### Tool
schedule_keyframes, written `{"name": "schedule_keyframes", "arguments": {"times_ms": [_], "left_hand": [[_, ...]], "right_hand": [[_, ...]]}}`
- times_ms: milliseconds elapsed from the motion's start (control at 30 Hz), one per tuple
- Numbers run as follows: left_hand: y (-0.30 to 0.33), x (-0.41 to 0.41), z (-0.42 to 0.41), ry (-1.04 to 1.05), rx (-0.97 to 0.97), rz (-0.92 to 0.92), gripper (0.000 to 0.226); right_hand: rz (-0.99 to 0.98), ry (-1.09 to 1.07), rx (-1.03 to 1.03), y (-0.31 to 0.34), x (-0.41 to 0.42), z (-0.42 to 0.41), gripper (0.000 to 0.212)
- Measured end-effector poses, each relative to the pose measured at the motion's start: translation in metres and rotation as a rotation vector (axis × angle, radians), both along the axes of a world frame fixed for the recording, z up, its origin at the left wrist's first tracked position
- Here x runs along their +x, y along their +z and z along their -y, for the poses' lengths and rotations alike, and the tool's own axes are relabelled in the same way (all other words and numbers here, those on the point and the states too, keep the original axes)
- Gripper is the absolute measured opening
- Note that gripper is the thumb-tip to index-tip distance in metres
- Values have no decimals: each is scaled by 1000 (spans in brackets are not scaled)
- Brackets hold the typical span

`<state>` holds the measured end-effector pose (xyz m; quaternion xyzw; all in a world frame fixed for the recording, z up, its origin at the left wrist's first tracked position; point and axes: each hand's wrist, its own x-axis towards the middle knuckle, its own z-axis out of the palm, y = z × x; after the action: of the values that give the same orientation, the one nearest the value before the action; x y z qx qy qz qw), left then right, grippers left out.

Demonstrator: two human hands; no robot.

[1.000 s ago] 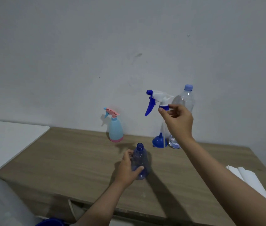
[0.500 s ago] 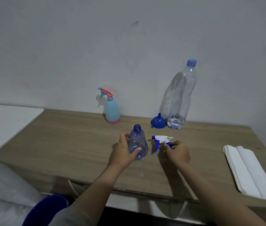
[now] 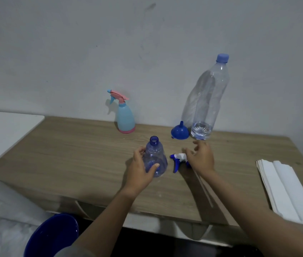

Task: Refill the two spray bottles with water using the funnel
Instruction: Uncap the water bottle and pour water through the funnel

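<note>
My left hand (image 3: 141, 168) grips the clear blue spray bottle (image 3: 155, 157), which stands upright and uncapped on the wooden table (image 3: 76, 156). Its white and blue spray head (image 3: 178, 159) lies on the table just right of it, its thin tube running toward me. My right hand (image 3: 201, 157) hovers over the spray head with loose, spread fingers and holds nothing. A blue funnel (image 3: 179, 131) sits upside down farther back. Beside the funnel a tall capped water bottle (image 3: 209, 101) leans against the wall. The light blue spray bottle with a pink head (image 3: 125, 115) stands at the back.
A stack of folded white paper (image 3: 284, 190) lies at the table's right edge. A dark blue bucket (image 3: 53, 236) sits below the front edge at the left. A white surface (image 3: 2, 130) adjoins the table's left side.
My right hand brought the spray head down from the air, laid it on the table beside the clear bottle, and has now let go. The left hand kept its grip.
</note>
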<state>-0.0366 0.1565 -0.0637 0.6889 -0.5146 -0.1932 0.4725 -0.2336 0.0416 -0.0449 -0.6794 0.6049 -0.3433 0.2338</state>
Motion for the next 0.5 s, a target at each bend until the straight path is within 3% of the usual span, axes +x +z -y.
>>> {"name": "schedule_keyframes", "arguments": {"times_ms": [200,400,500], "left_hand": [[-6,-1,0,26,0,8,70],[-9,-4,-3,-1,-71,72,71],[-13,-4,-1,11,-34,70,76]], "right_hand": [[-283,391,-91,45,29,83,56],[-748,585,105,50,62,147,74],[-888,639,228,43,71,161,79]]}}
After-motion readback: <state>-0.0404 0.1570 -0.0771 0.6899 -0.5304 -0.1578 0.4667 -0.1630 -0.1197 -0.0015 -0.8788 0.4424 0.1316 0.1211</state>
